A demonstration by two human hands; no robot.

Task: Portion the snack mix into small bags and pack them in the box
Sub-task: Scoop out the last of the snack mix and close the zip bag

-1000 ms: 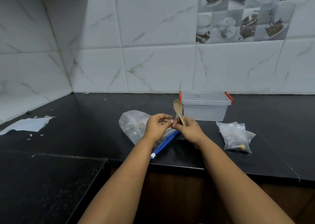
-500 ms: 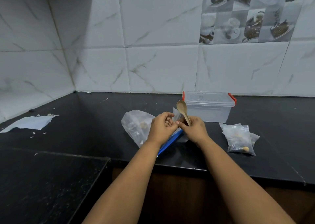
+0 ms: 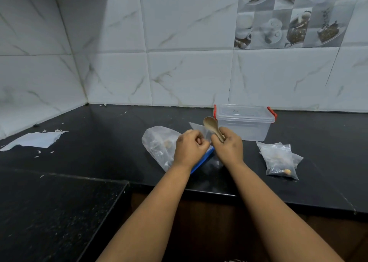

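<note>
Black table [image 3: 99, 162] against marble tiles — left hand [image 3: 189, 149] and right hand [image 3: 229, 148], the latter also gripping the spoon [image 3: 212, 125], pinch a small bag [image 3: 199, 128] apart. Likely next: scooping from the snack-mix bag [image 3: 159, 144]; filled bags [image 3: 279, 160] lie beside the closed box [image 3: 245, 122].

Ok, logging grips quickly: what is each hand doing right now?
Left hand: fingers pinch the small bag.
Right hand: holds the spoon and pinches the same bag.
</note>
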